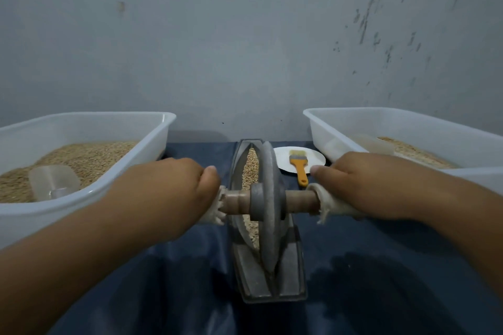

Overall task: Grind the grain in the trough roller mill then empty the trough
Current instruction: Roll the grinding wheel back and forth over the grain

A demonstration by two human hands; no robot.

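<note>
A grey metal trough mill (246, 272) lies lengthwise in front of me on the blue cloth. Its heavy grinding wheel (269, 171) stands upright in the trough on a wooden axle (298, 201). Pale grain (251, 168) lies in the trough to the left of the wheel. My left hand (174, 187) grips the cloth-wrapped left end of the axle. My right hand (362, 182) grips the cloth-wrapped right end. Both thumbs point inward toward the wheel.
A white tub (152, 128) of whole grain with a clear scoop (54, 182) sits at the left. Another white tub (340, 125) holding paler grain sits at the right. Behind the mill a white plate (315, 156) carries an orange-handled brush (299, 166). A grey wall stands close behind.
</note>
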